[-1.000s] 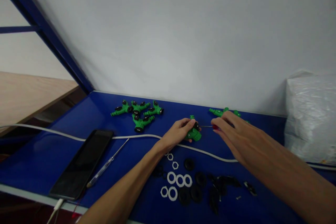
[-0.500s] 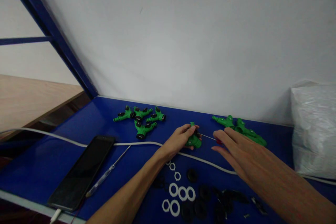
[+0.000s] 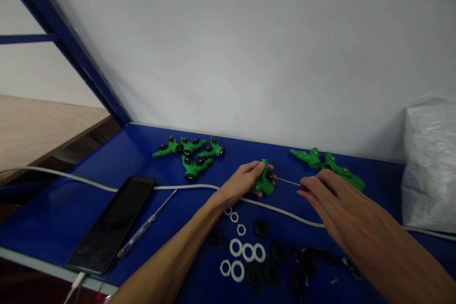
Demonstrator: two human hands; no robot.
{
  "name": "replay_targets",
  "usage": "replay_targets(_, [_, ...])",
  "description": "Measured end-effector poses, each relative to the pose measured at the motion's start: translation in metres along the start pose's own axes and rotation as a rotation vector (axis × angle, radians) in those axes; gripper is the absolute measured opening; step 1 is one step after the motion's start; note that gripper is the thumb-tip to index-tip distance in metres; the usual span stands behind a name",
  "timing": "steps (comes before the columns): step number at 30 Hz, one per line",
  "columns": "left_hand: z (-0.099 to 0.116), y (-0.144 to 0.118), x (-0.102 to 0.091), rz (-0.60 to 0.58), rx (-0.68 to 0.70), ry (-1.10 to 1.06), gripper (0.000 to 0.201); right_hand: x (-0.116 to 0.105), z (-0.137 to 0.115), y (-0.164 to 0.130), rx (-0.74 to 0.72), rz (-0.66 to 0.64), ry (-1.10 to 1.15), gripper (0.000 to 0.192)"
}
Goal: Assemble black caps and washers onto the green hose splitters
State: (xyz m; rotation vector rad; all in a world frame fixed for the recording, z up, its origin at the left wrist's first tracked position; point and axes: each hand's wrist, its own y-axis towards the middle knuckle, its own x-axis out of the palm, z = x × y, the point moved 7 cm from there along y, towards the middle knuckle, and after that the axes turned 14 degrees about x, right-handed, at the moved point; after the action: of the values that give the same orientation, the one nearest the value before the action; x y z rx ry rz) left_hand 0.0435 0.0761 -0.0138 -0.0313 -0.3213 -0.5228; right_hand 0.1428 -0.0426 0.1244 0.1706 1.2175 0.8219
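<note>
1. So the green fitting (image 3: pixel 264 183) sits on the blue worktop (image 3: pixel 89 185), roughly mid-way across and just past the white cable (image 3: pixel 185 185). It's right under the fingers of my left hand (image 3: pixel 242 183).
2. Left hand is curled around that fitting, fingers over the top and thumb on the near side, pinning it down on the worktop.
3. Right hand (image 3: pixel 331 202) is off to the right of the fitting, close but not touching it. Fingers are pinched together on the red handle of a small screwdriver (image 3: pixel 292 184), and the thin metal shaft runs left with its tip at the black cap on the fitting.
4. Just behind the right hand, a few more green fittings (image 3: pixel 329 164) lie near the wall; another bunch of green fittings with black caps (image 3: pixel 188 152) is further left.
5. Nearer me: white rings (image 3: pixel 242 251) and black washers (image 3: pixel 274 256) scattered about, a dark phone (image 3: pixel 112 223) and a clear-handled screwdriver (image 3: pixel 144 228) to the left.
6. Can't read any brand or writing anywhere, too small and dim.
</note>
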Motion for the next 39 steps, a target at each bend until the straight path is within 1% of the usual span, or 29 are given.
replay_targets(2, [0.001,0.0,0.0,-0.001,0.005,0.007,0.049,0.002,-0.003,-0.007,-0.039,0.0,0.004,0.047])
replay_targets(4, [0.002,0.0,0.001,-0.006,0.013,0.02,0.049,0.003,-0.003,-0.011,-0.045,0.01,0.001,0.048])
replay_targets(10, [0.001,0.001,0.001,-0.017,0.048,0.031,0.054,-0.001,-0.006,-0.009,0.009,-0.009,0.014,0.054])
replay_targets(18, [-0.001,0.002,0.001,-0.017,0.059,0.03,0.056,0.001,-0.001,-0.005,0.08,-0.043,0.001,0.045])
replay_targets(24, [0.003,0.001,0.001,0.0,0.076,0.053,0.051,0.002,-0.002,-0.007,0.029,-0.049,0.01,0.051])
replay_targets(27, [0.004,0.001,0.001,-0.007,0.088,0.075,0.048,0.003,0.001,-0.007,0.022,-0.082,0.016,0.048])
replay_targets(29, [0.004,0.002,0.001,-0.011,0.102,0.078,0.048,0.006,0.003,-0.007,0.014,-0.108,0.019,0.047])
replay_targets(33, [0.002,0.003,0.001,-0.005,0.133,0.083,0.052,0.011,0.003,-0.009,0.049,-0.101,0.058,0.051])
replay_targets(36, [0.001,0.005,-0.001,0.009,0.153,0.09,0.053,0.018,0.001,-0.011,0.117,-0.118,0.071,0.043])
replay_targets(39, [0.003,0.005,-0.001,0.024,0.163,0.118,0.052,0.025,-0.005,-0.015,0.111,-0.132,0.005,0.041])
